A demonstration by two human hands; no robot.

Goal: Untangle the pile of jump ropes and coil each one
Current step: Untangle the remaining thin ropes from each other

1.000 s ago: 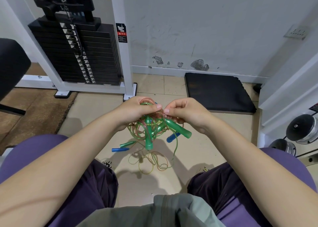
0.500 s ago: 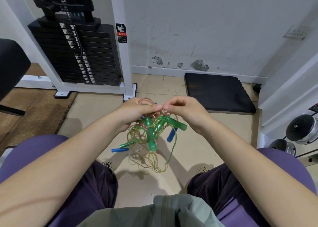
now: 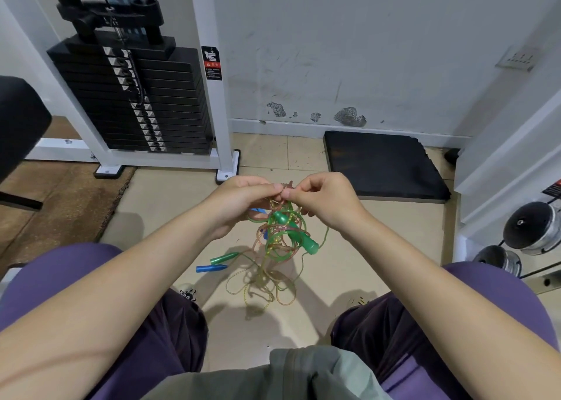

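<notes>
Your left hand [image 3: 243, 200] and right hand [image 3: 324, 200] meet, fingers pinching top of ropes [image 3: 280, 241]. Tangle hangs over floor [image 3: 170, 205] between your knees. Green handle [image 3: 305, 240] dangles; blue handle [image 3: 211, 268] low, left side.

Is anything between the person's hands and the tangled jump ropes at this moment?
Nothing visible. The left hand and right hand already pinch the top of the tangled jump ropes, held above the floor, with loose loops and handles hanging below.
</notes>
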